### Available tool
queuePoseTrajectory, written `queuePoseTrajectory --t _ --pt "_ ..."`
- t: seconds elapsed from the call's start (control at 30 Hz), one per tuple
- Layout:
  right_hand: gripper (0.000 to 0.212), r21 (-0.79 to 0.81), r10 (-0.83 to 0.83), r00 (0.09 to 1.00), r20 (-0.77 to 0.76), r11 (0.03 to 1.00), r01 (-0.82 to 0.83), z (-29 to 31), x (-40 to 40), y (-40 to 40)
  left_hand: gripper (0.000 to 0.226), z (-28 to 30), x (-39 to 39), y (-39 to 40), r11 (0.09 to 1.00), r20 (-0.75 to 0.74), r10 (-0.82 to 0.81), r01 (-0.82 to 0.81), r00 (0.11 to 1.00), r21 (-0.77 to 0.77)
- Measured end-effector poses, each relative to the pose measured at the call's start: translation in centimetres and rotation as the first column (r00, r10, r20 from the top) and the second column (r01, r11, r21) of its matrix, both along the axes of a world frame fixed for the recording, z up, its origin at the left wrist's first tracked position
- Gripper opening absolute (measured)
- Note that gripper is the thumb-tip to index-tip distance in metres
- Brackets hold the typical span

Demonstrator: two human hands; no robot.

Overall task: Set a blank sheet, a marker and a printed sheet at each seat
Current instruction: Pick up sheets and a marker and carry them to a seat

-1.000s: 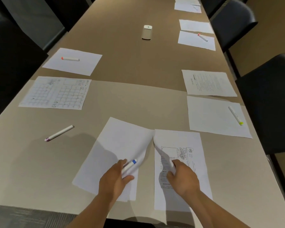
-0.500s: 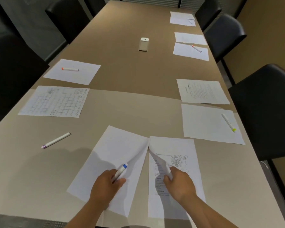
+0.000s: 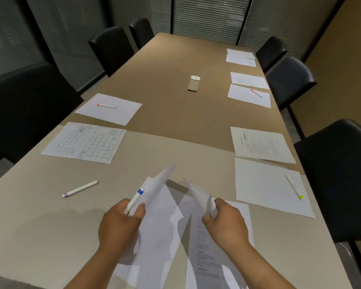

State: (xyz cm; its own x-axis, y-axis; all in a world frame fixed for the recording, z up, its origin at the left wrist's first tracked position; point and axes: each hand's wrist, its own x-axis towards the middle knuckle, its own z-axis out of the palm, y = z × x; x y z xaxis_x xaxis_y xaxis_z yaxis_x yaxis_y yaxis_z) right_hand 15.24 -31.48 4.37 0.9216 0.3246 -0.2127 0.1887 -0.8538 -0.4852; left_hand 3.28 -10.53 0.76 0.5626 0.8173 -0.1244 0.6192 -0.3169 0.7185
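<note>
Left hand curled round a blue-capped marker and pinching with it the lifted blank sheet, probably so pen and paper travel together as one set; right hand pinching the crumpled near corner of the printed sheet, raised off the counter, its far part peaked in the air and its lower part with text lines trailing toward the near edge. Both sheets bowed and folded rather than flat, a sign of being gathered or shifted, not yet laid at a seat. Loose on the bare counter to the left, well apart from any paper, a purple-tipped marker, seemingly waiting for its sheets. Further along the left side, a grid-printed sheet and beyond it a blank page carrying an orange-capped marker, set square to that edge for a chair there. Along the right edge, a text page beside a blank one with a yellow-tipped marker, close to the rim and facing a black chair; two more sets further up that side. Down the middle, only a small white device, so plenty of open brown surface for sliding paper; tightest room at the near edge, where the held sheets overhang or nearly do
</note>
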Motion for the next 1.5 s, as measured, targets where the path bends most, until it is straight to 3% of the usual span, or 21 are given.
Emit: queuePoseTrajectory --t 0.2,0.33,0.53,0.8,0.97,1.1,1.27,1.4,1.5 --pt "0.023 0.136 0.120 0.989 0.089 0.982 -0.131 5.0 -2.6 6.8 0.044 3.8 -2.8 4.1 0.970 0.356 0.135 -0.049 0.925 -0.240" --pt "0.016 0.216 0.242 0.962 0.128 0.940 -0.266 7.8 -6.0 13.4 0.038 8.0 -5.8 8.4 0.949 0.463 0.231 -0.092 0.855 -0.303" --pt "0.012 0.329 0.397 0.911 0.112 0.851 -0.411 10.7 -13.8 25.8 0.027 12.6 -13.8 18.0 0.948 0.513 0.311 -0.218 0.800 -0.234" --pt "0.026 0.391 0.517 0.842 0.156 0.750 -0.533 14.0 -24.6 41.1 0.035 16.8 -25.7 30.6 0.935 0.600 0.350 -0.304 0.720 -0.181" --pt "0.020 0.419 0.558 0.818 0.137 0.716 -0.559 15.0 -28.9 50.5 0.034 18.4 -30.8 38.6 0.922 0.640 0.371 -0.349 0.673 -0.167" --pt "0.022 0.437 0.557 0.815 0.162 0.700 -0.565 14.9 -30.3 58.1 0.039 18.9 -32.0 45.3 0.915 0.657 0.372 -0.379 0.656 -0.140" --pt "0.021 0.435 0.559 0.805 0.198 0.686 -0.584 14.3 -29.8 68.8 0.039 18.1 -31.1 56.3 0.914 0.610 0.380 -0.383 0.695 -0.133" --pt "0.020 0.485 0.529 0.829 0.181 0.685 -0.543 14.1 -27.4 78.1 0.016 18.3 -28.7 66.3 0.934 0.602 0.349 -0.320 0.719 -0.159" --pt "0.021 0.517 0.509 0.846 0.158 0.687 -0.510 14.5 -25.1 84.1 0.014 18.1 -26.5 73.0 0.948 0.570 0.313 -0.290 0.760 -0.134"
